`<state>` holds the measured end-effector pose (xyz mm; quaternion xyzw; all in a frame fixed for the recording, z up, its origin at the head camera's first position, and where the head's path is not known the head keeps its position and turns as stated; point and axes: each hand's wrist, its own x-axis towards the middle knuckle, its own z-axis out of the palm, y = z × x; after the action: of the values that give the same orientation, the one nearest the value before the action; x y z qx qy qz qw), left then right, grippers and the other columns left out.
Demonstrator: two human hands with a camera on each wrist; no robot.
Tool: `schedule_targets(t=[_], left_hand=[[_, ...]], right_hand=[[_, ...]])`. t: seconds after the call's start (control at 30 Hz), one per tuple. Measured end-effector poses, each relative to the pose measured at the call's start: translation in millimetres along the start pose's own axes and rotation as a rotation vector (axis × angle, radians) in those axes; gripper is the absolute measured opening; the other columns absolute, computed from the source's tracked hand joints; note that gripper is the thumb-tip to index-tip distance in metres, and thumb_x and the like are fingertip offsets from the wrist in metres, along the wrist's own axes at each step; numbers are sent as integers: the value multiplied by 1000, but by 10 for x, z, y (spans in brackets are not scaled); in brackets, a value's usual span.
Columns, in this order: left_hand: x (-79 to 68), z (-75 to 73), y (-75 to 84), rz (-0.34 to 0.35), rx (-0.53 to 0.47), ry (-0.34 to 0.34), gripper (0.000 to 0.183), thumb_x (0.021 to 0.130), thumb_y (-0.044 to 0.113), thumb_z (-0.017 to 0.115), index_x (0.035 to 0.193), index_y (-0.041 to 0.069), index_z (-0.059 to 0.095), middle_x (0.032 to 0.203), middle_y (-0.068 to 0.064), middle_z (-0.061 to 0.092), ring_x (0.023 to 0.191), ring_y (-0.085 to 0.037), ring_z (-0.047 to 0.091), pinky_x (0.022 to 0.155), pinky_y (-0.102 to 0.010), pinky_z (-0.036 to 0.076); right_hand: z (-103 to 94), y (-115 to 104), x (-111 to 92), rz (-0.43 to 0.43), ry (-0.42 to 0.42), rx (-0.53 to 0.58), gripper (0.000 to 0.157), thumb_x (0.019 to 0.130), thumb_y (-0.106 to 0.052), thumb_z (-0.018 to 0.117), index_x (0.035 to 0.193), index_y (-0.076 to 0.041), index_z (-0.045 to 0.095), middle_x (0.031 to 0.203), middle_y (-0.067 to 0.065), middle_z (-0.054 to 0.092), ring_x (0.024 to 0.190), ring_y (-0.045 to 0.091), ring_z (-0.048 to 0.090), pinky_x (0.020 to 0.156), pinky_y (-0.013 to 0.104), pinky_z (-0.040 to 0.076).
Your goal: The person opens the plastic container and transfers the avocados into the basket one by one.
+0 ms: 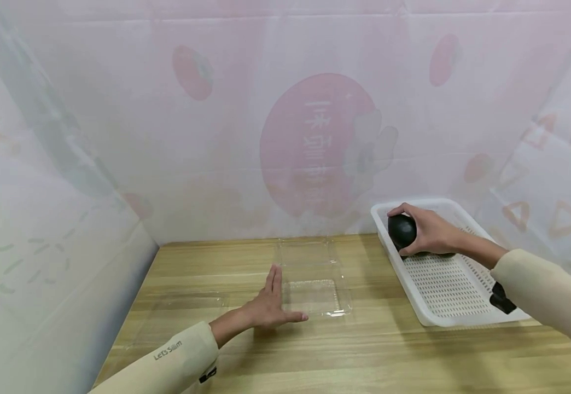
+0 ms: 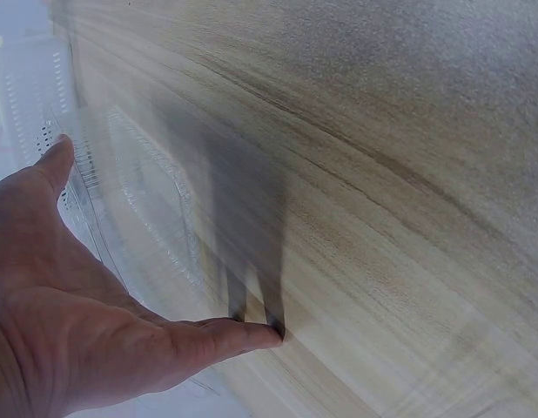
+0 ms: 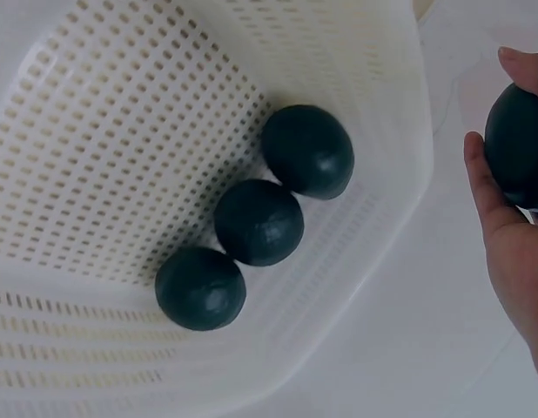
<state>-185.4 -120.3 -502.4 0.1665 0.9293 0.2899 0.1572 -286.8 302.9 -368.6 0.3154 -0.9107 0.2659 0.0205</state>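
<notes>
My right hand grips a smooth, glossy, dark egg-shaped object over the far left part of a white perforated basket. In the right wrist view the same held object sits between thumb and fingers at the right edge. Three more dark egg-shaped objects lie in a row along the basket's side. My left hand is at the left edge of a clear plastic clamshell box, thumb spread along its front and fingers straight. The box's lid is folded back toward the wall.
Another clear plastic container lies on the wooden table at the left, partly behind my left forearm. A printed pink-and-white sheet hangs behind the table, and pale sheets line both sides. The basket occupies the table's right end.
</notes>
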Motion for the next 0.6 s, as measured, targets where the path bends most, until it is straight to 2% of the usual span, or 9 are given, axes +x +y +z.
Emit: schedule_targets(t=[0.2, 0.43, 0.6], left_hand=[[-2, -22, 31, -9, 22, -7, 139, 87, 77, 68, 166, -3, -13, 174, -25, -17, 151, -59, 27, 117, -65, 37], [-96, -105, 176, -26, 10, -18, 134, 90, 64, 76, 165, -8, -9, 173, -29, -15, 146, -60, 34, 115, -64, 40], [-120, -108, 202, -36, 20, -19, 133, 91, 62, 76, 165, -7, -10, 173, -28, -15, 147, -58, 35, 115, -62, 41]], right_hand=[[-55, 129, -55, -16, -6, -53, 83, 63, -20, 103, 134, -8, 61, 128, 13, 69, 98, 21, 65, 84, 35, 53], [-72, 292, -120, -89, -12, -95, 83, 60, -20, 105, 129, -4, 62, 123, 14, 70, 95, 20, 66, 79, 33, 54], [-76, 396, -193, -75, -61, -96, 84, 61, -20, 106, 129, -3, 61, 120, 13, 70, 93, 16, 66, 77, 32, 55]])
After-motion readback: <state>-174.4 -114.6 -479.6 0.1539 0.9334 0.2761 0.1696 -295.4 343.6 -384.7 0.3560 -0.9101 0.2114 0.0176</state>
